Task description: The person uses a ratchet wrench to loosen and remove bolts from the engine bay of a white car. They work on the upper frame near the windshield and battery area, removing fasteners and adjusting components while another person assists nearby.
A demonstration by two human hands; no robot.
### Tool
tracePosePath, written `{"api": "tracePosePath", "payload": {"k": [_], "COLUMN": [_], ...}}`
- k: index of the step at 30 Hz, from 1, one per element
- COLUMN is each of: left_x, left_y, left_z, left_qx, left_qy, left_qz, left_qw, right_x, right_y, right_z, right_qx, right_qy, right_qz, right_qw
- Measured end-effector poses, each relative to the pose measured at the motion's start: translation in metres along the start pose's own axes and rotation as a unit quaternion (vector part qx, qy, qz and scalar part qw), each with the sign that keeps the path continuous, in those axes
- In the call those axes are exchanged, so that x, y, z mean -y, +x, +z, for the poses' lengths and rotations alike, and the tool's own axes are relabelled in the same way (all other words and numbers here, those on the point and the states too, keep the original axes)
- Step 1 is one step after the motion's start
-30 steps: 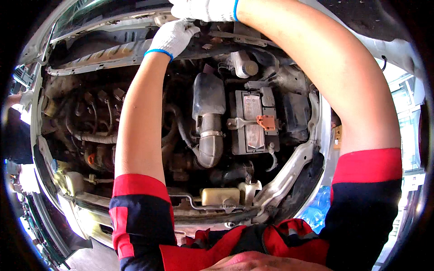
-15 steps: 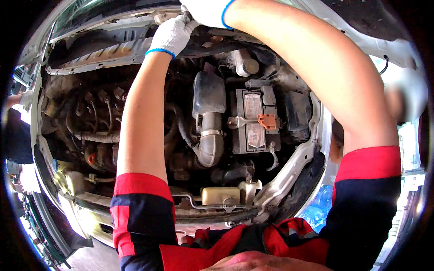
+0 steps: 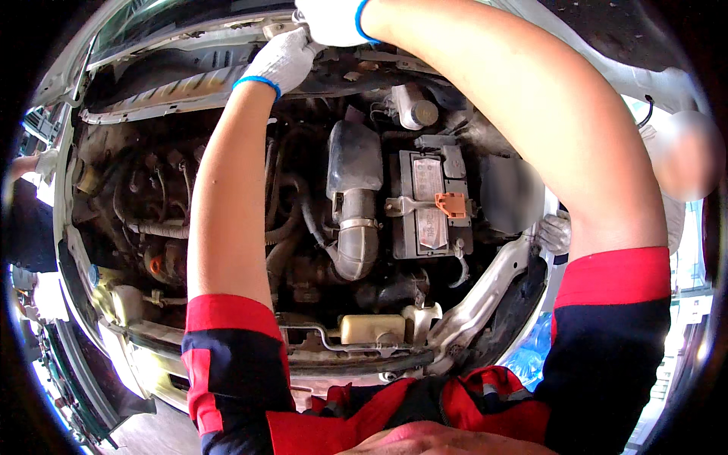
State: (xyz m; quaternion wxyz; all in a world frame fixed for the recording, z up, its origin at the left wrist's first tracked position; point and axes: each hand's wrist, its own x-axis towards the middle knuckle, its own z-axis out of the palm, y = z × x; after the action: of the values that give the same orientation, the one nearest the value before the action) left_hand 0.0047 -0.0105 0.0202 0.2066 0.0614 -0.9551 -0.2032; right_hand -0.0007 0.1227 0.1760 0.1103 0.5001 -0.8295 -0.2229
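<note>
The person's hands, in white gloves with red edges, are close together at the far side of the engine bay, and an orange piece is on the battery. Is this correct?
No: the head view shows blue glove edges, not red. The left hand and right hand are close together at the far side of the engine bay, with an orange piece on the battery.

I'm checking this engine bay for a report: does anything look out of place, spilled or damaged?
A small brownish scrap, perhaps a dry leaf, lies right of the gloved left hand; it looks like loose debris, not a part. I see no spill, but shadows hide much.
</note>
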Motion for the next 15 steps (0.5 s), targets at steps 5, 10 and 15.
{"api": "tracePosePath", "payload": {"k": [5,10,15], "left_x": [0.020,0.001,0.001], "left_y": [0.012,0.001,0.000], "left_z": [0.017,0.013,0.014], "left_qx": [-0.125,-0.068,-0.098], "left_qy": [-0.059,-0.066,-0.028], "left_qz": [0.076,0.040,0.006], "left_qw": [0.987,0.995,0.995], "right_x": [-0.003,-0.033,-0.018], "right_y": [0.004,-0.007,-0.023], "right_z": [0.001,0.007,0.018], "right_qx": [-0.002,-0.118,-0.086], "right_qy": [0.173,-0.045,0.280], "right_qz": [0.048,-0.107,0.022], "right_qw": [0.984,0.986,0.956]}}
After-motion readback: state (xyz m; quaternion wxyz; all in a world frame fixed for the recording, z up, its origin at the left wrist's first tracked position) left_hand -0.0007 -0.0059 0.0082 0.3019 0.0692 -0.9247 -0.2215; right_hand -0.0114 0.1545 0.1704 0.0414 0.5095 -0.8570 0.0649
